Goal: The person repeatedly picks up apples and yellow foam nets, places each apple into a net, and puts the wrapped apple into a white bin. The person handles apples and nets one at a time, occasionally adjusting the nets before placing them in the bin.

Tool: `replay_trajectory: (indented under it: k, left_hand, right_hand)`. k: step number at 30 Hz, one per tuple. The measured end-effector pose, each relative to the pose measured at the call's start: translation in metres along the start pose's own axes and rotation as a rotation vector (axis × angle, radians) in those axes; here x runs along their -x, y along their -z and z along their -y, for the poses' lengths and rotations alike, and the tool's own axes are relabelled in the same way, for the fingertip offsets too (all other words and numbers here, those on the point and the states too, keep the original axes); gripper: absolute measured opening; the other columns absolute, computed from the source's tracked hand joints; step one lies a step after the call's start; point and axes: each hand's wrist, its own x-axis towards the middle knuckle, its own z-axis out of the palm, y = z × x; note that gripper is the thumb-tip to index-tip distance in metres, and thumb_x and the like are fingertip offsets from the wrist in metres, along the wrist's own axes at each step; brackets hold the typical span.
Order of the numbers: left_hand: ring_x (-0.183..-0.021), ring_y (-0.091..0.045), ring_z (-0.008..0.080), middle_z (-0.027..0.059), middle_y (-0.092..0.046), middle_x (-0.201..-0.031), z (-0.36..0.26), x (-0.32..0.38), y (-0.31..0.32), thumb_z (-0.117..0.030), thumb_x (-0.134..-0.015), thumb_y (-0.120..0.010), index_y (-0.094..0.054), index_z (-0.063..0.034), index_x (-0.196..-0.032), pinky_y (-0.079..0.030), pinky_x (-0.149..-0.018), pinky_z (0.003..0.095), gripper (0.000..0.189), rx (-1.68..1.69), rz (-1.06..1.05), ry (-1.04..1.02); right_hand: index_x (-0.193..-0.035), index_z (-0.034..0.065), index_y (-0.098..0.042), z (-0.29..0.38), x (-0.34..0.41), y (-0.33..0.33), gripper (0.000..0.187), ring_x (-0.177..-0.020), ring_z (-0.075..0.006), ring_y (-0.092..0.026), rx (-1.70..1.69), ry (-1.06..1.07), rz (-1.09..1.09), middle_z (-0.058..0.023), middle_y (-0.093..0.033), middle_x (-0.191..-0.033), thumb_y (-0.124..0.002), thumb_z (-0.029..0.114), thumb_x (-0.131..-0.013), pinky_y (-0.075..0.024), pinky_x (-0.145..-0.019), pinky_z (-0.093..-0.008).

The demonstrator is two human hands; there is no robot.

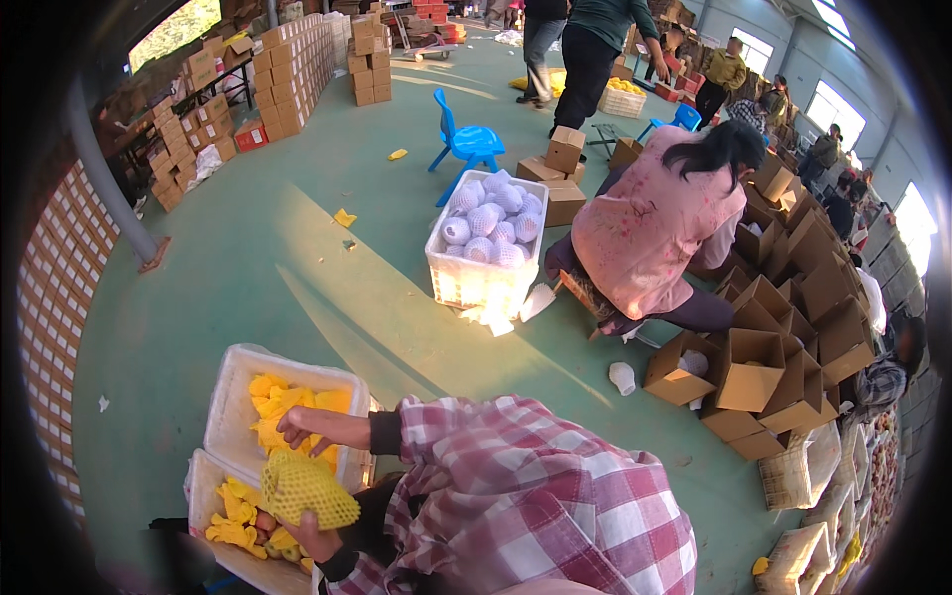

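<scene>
My left hand [316,537] grips a bulging yellow foam fruit net [306,491] from below. What is inside the net cannot be made out. Just above it, my right hand [301,429] hovers with bent fingers partly apart, and no object shows in it. Beneath the right hand, a white plastic crate [230,405] contains loose yellow foam nets [271,394]. A second white crate [199,494], nearer the bottom edge, holds apples [265,520] and more yellow nets; the held net hides part of it.
A white crate [468,286] of white-netted fruit [491,223] stands ahead. Beside it, a person in pink [647,223] sits bent toward open cardboard boxes [751,364]. There is a blue plastic chair [472,141] behind the crate. A grey post [108,163] rises at left.
</scene>
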Motion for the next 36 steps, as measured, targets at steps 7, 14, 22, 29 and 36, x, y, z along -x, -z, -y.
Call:
replay_trajectory:
  k: [7, 14, 22, 29, 36]
  left_hand:
    - [-0.102, -0.054, 0.0165, 0.0064, -0.058, -0.113, 0.004, 0.041, -0.02, -0.027, -0.074, -0.064, -0.053, -0.0044, -0.112, -0.043, -0.087, 0.0322, 0.046, 0.457, -0.011, 0.071]
    - [-0.111, -0.051, 0.0238, 0.0127, -0.052, -0.126, -0.019, 0.049, -0.012, -0.037, -0.077, -0.06, -0.042, -0.0048, -0.131, -0.042, -0.091, 0.0329, 0.065, 0.369, 0.271, 0.167]
    - [-0.114, -0.051, 0.0305, 0.0182, -0.047, -0.131, -0.026, 0.063, 0.016, -0.042, -0.079, -0.058, -0.034, -0.0014, -0.136, -0.044, -0.094, 0.0391, 0.074, 0.251, 0.344, 0.238]
    - [-0.114, -0.05, 0.0315, 0.0203, -0.045, -0.128, -0.031, 0.086, 0.026, -0.037, -0.08, -0.057, -0.031, 0.0018, -0.135, -0.042, -0.096, 0.0427, 0.073, 0.089, -0.015, 0.085]
    - [-0.112, -0.05, 0.0303, 0.0194, -0.044, -0.127, -0.034, 0.066, 0.011, -0.021, -0.082, -0.056, -0.027, 0.0009, -0.135, -0.038, -0.098, 0.0396, 0.064, -0.285, -0.283, -0.032]
  right_hand:
    - [-0.132, 0.0064, -0.043, -0.054, 0.021, -0.035, 0.052, -0.119, -0.0256, -0.048, -0.651, -0.461, 0.461, -0.0115, -0.051, -0.13, -0.049, 0.039, -0.092, -0.0434, -0.093, -0.0478]
    - [-0.135, 0.0081, -0.039, -0.078, 0.027, -0.02, 0.053, -0.118, -0.0266, -0.048, -0.764, -0.476, 0.515, -0.0105, -0.046, -0.135, -0.051, 0.034, -0.09, -0.04, -0.097, -0.0466]
    - [-0.116, 0.0026, -0.051, -0.08, 0.039, -0.034, 0.036, -0.094, -0.0201, -0.062, -0.889, -0.495, 0.593, -0.0085, -0.063, -0.105, -0.064, 0.017, -0.085, -0.0487, -0.085, -0.0351]
    - [-0.081, 0.0053, -0.047, -0.043, 0.013, -0.043, 0.015, -0.071, -0.0117, -0.05, 0.02, -0.048, 0.316, -0.0017, -0.049, -0.073, -0.062, 0.011, -0.081, -0.0411, -0.063, -0.0284]
    - [-0.087, 0.0038, -0.04, -0.024, 0.012, -0.063, 0.022, -0.068, -0.031, -0.052, 0.57, 0.339, 0.125, -0.0158, -0.046, -0.074, -0.059, 0.013, -0.081, -0.0407, -0.061, -0.0374]
